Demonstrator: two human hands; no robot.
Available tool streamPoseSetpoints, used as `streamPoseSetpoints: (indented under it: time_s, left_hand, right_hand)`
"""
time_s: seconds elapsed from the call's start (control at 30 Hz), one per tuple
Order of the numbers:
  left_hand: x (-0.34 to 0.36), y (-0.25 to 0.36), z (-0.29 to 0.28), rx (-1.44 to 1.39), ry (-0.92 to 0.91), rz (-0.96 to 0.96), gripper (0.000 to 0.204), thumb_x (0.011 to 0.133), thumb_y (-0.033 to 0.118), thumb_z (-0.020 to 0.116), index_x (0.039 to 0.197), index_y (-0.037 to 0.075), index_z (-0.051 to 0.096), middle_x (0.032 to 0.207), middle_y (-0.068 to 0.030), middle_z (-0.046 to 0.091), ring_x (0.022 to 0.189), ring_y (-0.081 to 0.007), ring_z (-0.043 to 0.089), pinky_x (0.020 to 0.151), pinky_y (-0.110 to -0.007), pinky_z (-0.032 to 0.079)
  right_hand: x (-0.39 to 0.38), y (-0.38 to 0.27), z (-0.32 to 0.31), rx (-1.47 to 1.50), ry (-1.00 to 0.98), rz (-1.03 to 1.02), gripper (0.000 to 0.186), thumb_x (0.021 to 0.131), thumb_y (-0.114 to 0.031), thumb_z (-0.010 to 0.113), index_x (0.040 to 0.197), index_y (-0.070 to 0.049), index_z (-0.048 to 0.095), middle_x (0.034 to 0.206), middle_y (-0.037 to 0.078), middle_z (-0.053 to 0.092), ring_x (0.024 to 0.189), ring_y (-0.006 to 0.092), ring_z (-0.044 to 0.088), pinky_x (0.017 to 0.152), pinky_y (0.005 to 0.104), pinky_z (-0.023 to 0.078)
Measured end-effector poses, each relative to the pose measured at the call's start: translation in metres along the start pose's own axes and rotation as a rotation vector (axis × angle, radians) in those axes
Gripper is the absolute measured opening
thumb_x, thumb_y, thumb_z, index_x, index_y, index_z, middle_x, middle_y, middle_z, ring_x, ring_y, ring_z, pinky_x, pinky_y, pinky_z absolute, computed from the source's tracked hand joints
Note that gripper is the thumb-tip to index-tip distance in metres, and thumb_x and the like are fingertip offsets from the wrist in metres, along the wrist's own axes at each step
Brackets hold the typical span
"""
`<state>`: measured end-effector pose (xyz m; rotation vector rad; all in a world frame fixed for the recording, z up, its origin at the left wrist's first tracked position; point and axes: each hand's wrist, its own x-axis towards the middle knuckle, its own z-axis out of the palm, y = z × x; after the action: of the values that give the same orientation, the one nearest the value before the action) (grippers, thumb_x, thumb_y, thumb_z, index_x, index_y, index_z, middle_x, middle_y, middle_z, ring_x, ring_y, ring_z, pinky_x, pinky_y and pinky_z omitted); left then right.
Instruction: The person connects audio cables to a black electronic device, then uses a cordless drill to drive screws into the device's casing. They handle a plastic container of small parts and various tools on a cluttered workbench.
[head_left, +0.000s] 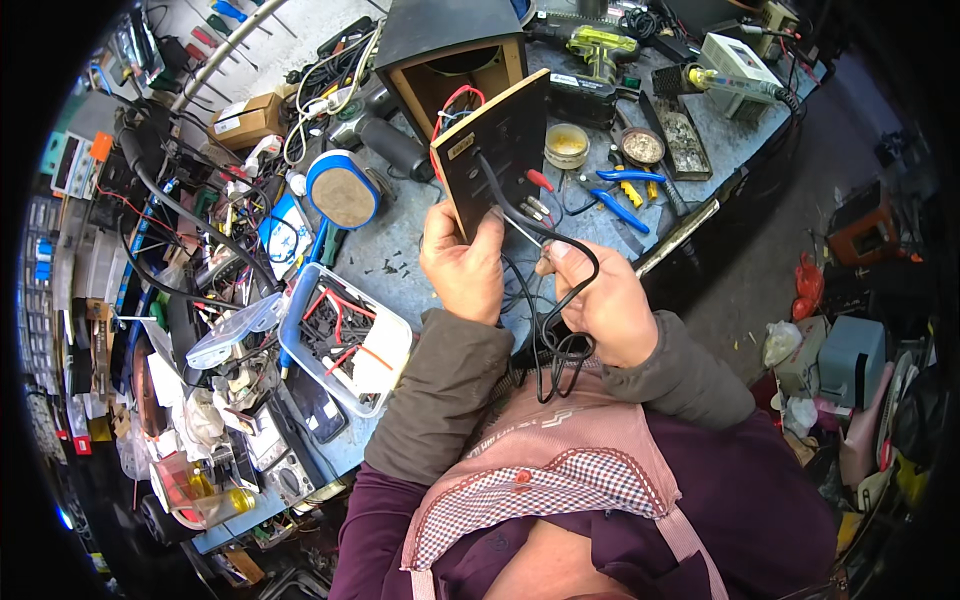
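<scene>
A flat wooden-edged back panel (510, 140) with a dark face leans at the open front of a black speaker box (440, 35). My left hand (465, 265) is closed on the panel's lower edge, thumb on the dark face. Red and blue wires (462, 100) run behind the panel toward the box. A black cable (493, 185) comes out through the panel and loops down in front of me. My right hand (605, 300) pinches this cable just right of the panel; its fingertips partly hide the held spot. Metal-tipped plugs (538, 207) lie near the fingers.
Blue-handled pliers (622, 208), a round tin (566, 146) and a green cordless drill (600, 50) lie to the right. Loose screws (388, 268) and a clear plastic tub (340, 340) of wire pieces are at left. A soldering station (738, 68) stands far right.
</scene>
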<state>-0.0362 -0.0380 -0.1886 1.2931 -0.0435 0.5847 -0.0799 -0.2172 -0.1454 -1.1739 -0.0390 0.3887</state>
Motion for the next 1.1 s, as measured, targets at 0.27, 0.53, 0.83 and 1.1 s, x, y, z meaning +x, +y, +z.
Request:
streamPoseSetpoints:
  time_s: [0.27, 0.53, 0.83, 1.1]
  left_hand:
    - [-0.002, 0.001, -0.001, 0.146, 0.002, 0.074, 0.015, 0.095, -0.005, 0.077, 0.107, 0.001, 0.071, 0.107, -0.0007, 0.069, 0.092, -0.0077, 0.062, 0.082, -0.026, 0.052]
    - [-0.003, 0.01, 0.008, 0.051, 0.003, 0.025, 0.016, 0.098, -0.004, 0.076, 0.11, 0.002, 0.068, 0.097, 0.0027, 0.069, 0.084, -0.0052, 0.06, 0.078, -0.023, 0.051]
    - [-0.001, -0.006, -0.006, 0.164, -0.044, 0.106, 0.017, 0.096, -0.006, 0.08, 0.11, 0.001, 0.073, 0.103, -0.0005, 0.076, 0.091, -0.0075, 0.067, 0.083, -0.025, 0.055]
    - [-0.001, -0.003, -0.003, 0.054, -0.076, 0.09, 0.016, 0.098, -0.007, 0.076, 0.111, 0.001, 0.073, 0.106, -0.0012, 0.076, 0.094, -0.0078, 0.069, 0.085, -0.025, 0.055]
  right_hand:
    - [0.001, 0.013, 0.015, -1.134, 0.261, -0.858, 0.02, 0.102, -0.011, 0.076, 0.116, 0.003, 0.07, 0.097, 0.023, 0.075, 0.084, 0.0444, 0.074, 0.071, 0.045, 0.06]
    - [0.007, -0.008, -0.006, 0.41, -0.118, 0.23, 0.025, 0.115, -0.027, 0.061, 0.112, -0.003, 0.069, 0.068, -0.005, 0.045, 0.05, 0.0049, 0.034, 0.049, 0.0251, 0.026]
    - [0.009, 0.001, 0.004, -1.146, 0.246, -0.933, 0.013, 0.093, -0.007, 0.078, 0.104, -0.001, 0.074, 0.087, 0.016, 0.07, 0.076, 0.0383, 0.071, 0.065, 0.0452, 0.056]
    - [0.024, 0.005, -0.02, 0.389, -0.169, 0.114, 0.024, 0.112, -0.019, 0.06, 0.113, 0.002, 0.073, 0.072, -0.004, 0.052, 0.06, 0.0027, 0.045, 0.053, 0.0215, 0.034]
